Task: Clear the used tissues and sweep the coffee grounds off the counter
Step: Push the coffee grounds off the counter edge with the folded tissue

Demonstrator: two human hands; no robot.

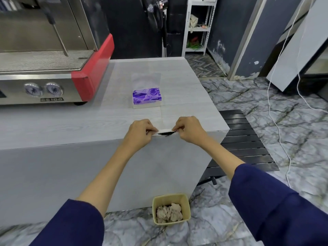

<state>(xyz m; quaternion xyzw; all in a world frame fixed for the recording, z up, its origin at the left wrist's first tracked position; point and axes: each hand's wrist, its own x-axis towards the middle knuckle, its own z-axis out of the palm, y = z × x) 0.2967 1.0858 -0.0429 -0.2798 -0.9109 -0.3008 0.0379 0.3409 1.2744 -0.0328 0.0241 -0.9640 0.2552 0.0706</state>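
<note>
A white tissue point(165, 130) is stretched flat at the front edge of the pale counter point(71, 125). My left hand point(140, 133) pinches its left end and my right hand point(189, 130) pinches its right end. A dark line of coffee grounds point(165, 133) lies against the tissue's near side, right at the counter edge. Directly below on the floor stands a small yellow bin point(186, 203) holding crumpled, stained tissues point(169, 213).
A purple tissue pack point(147, 97) sits on the counter behind my hands. A steel and red espresso machine point(53, 68) fills the left of the counter. A black slatted bench point(245, 142) stands right of the counter, with a white cable point(276, 125) on the marble floor.
</note>
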